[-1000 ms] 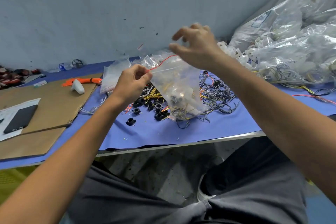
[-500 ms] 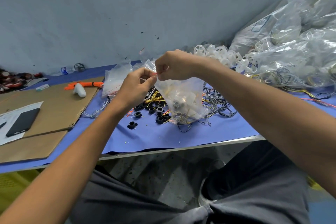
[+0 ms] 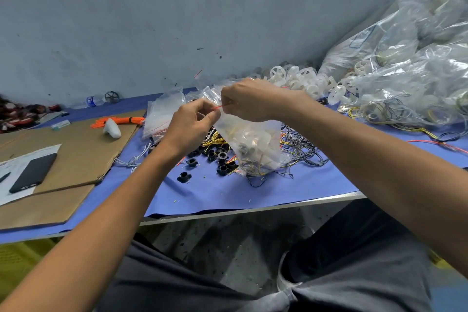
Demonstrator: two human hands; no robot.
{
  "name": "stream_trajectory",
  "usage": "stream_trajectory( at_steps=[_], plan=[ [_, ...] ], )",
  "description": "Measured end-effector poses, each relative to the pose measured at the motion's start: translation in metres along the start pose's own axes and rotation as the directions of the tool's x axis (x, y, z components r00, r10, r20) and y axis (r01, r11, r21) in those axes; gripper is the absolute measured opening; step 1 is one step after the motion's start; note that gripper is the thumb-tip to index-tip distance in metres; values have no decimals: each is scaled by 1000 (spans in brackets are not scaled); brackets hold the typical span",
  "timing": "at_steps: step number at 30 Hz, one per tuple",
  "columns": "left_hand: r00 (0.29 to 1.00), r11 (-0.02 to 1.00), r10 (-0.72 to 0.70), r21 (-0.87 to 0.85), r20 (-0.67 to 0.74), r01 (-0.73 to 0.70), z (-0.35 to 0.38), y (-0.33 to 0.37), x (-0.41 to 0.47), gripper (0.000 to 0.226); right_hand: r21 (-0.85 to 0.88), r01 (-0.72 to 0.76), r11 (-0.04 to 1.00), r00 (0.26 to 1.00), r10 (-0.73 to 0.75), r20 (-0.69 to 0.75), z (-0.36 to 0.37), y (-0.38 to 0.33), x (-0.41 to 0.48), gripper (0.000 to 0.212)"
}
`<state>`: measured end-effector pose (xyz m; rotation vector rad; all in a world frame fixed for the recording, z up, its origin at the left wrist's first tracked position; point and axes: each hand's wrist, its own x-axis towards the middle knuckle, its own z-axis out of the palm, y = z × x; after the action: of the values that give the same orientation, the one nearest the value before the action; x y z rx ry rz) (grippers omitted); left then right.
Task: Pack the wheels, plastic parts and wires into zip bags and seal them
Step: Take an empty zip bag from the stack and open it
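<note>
One filled zip bag [image 3: 253, 139] looked mid-seal, left hand [image 3: 192, 121] and right hand [image 3: 250, 101] pinching its red strip [image 3: 219, 107]; wheels [image 3: 304, 78], black parts [image 3: 220, 157] and wires [image 3: 304, 149] lay unpacked.

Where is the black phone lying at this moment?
In the head view, the black phone lies at the far left on a white paper sheet atop the cardboard, well left of the left hand.
</note>
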<state>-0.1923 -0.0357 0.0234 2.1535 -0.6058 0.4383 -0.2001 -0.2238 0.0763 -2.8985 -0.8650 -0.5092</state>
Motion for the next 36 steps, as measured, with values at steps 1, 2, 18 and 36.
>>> stream_trajectory(
  at_steps=[1,2,18,36],
  plan=[
    [1000,1000,2,14,0,-2,0,2,0,10,-24,12,1000,1000,-13,-9,0,0,-1,16],
    [1000,999,10,42,1,-10,1,2,1,11,-48,22,999,1000,-23,-16,1,0,-1,15],
    [999,1000,-26,-1,25,26,2,3,9,9,67,-65,996,998,67,-16,-3,17,-9,11],
    [999,999,13,38,49,-15,-6,-1,9,10,231,-283,931,952,302,-52,-21,87,-54,10]
  ],
)
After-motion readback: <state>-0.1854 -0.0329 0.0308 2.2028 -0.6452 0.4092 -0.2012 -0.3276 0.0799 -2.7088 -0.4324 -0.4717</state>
